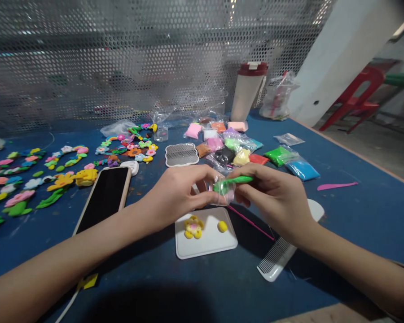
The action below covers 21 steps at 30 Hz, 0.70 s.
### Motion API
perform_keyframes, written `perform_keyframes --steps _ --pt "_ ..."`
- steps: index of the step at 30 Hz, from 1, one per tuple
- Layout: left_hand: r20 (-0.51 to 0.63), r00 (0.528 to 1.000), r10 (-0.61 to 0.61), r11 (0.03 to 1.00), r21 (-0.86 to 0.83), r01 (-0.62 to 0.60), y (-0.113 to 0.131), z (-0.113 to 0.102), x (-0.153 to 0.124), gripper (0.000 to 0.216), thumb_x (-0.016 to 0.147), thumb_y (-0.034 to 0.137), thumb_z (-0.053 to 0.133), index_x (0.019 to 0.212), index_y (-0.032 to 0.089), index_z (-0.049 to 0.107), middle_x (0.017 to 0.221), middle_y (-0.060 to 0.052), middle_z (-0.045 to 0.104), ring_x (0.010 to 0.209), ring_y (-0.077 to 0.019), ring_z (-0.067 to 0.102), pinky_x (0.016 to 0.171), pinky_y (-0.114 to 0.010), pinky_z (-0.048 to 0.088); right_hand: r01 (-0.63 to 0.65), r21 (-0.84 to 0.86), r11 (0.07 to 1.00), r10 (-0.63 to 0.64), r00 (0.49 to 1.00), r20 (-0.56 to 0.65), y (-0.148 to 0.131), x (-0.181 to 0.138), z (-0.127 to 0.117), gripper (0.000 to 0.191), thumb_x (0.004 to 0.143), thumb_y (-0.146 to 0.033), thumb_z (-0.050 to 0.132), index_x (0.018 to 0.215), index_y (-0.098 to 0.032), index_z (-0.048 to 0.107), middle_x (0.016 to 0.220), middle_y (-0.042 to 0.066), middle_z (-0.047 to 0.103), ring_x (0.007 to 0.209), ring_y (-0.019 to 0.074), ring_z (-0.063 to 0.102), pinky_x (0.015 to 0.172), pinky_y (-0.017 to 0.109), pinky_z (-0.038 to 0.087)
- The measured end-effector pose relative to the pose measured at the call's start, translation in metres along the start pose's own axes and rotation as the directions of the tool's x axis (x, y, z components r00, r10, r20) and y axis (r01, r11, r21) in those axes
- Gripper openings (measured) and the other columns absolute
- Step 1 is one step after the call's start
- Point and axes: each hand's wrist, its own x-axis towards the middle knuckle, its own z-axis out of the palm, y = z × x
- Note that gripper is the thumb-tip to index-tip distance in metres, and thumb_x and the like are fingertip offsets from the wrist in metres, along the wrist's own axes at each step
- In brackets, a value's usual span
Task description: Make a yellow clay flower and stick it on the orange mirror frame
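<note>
My left hand (180, 190) and my right hand (272, 197) meet above the blue table (357, 211). Together they hold a small clear plastic bag (224, 190) with green clay (237, 181) sticking out of it toward the right. The left fingers pinch the bag's left side; the right fingers grip the green clay end. Just below the hands lies a small white board (207, 244) carrying a yellow clay flower (193, 226) and a small yellow clay ball (222, 226).
A phone (104, 197) lies left of the board, a white comb (276, 260) to the right. Several coloured clay bags (229, 143) sit behind, finished clay flowers (60, 181) at left, a pink tool (336, 185) at right, a red-lidded cup (247, 89) by the mesh wall.
</note>
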Motion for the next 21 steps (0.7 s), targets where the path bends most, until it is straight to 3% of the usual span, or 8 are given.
perform_keyframes --steps 7,13,15,17,19,21 --pt "0.051 0.998 -0.047 0.967 0.251 0.032 0.010 0.009 0.000 0.020 0.087 0.037 0.051 0.091 0.018 0.052 0.077 0.000 0.059 0.064 -0.0150 0.054 0.056 -0.024 0.039 -0.145 0.141 0.979 0.154 0.987 -0.050 -0.006 -0.003 0.013 0.013 0.078 -0.013 0.056 0.071 -0.020 0.048 0.060 -0.005 0.048 0.050 0.0081 0.042 0.046 0.022 0.034" --pt "0.112 0.993 0.025 0.894 0.443 -0.072 0.015 0.004 -0.002 0.014 0.089 0.030 0.048 0.084 0.018 0.051 0.074 0.000 0.057 0.066 -0.0161 0.052 0.056 -0.025 0.034 -0.028 -0.054 0.998 0.031 0.998 0.061 -0.005 0.002 0.010 0.015 0.078 -0.011 0.053 0.069 -0.020 0.045 0.062 -0.004 0.049 0.056 0.0099 0.043 0.050 0.023 0.033" --pt "0.120 0.992 0.036 0.924 0.375 -0.079 0.016 -0.002 -0.001 0.014 0.089 0.028 0.049 0.080 0.018 0.054 0.070 0.001 0.056 0.063 -0.0141 0.052 0.055 -0.023 0.034 0.040 -0.145 0.989 -0.022 0.992 0.124 -0.006 0.003 0.005 0.015 0.078 -0.009 0.051 0.070 -0.020 0.045 0.061 -0.004 0.048 0.055 0.0098 0.042 0.050 0.024 0.032" --pt "0.053 0.998 0.013 0.979 0.203 -0.024 0.015 -0.010 0.001 0.014 0.088 0.026 0.050 0.079 0.019 0.057 0.065 0.003 0.056 0.059 -0.0119 0.053 0.054 -0.022 0.037 0.076 -0.189 0.979 -0.054 0.992 0.117 -0.004 0.004 0.000 0.015 0.078 -0.009 0.051 0.071 -0.020 0.045 0.062 -0.004 0.049 0.055 0.0100 0.043 0.051 0.025 0.033" --pt "-0.124 0.992 -0.035 0.999 -0.034 0.031 0.011 -0.019 0.005 0.012 0.088 0.026 0.051 0.080 0.021 0.058 0.063 0.004 0.056 0.056 -0.0105 0.055 0.052 -0.021 0.041 0.044 -0.157 0.987 -0.040 0.999 0.028 0.001 0.006 -0.004 0.015 0.078 -0.010 0.051 0.072 -0.021 0.044 0.064 -0.003 0.049 0.056 0.0108 0.045 0.052 0.026 0.035" --pt "-0.345 0.932 -0.113 0.964 -0.266 0.019 0.004 -0.027 0.010 0.008 0.087 0.028 0.053 0.084 0.022 0.057 0.069 0.003 0.059 0.057 -0.0104 0.059 0.050 -0.020 0.045 -0.040 -0.042 0.998 0.038 0.998 -0.047 0.008 0.008 -0.007 0.015 0.080 -0.012 0.052 0.074 -0.022 0.043 0.065 -0.003 0.049 0.058 0.0118 0.049 0.054 0.027 0.039"
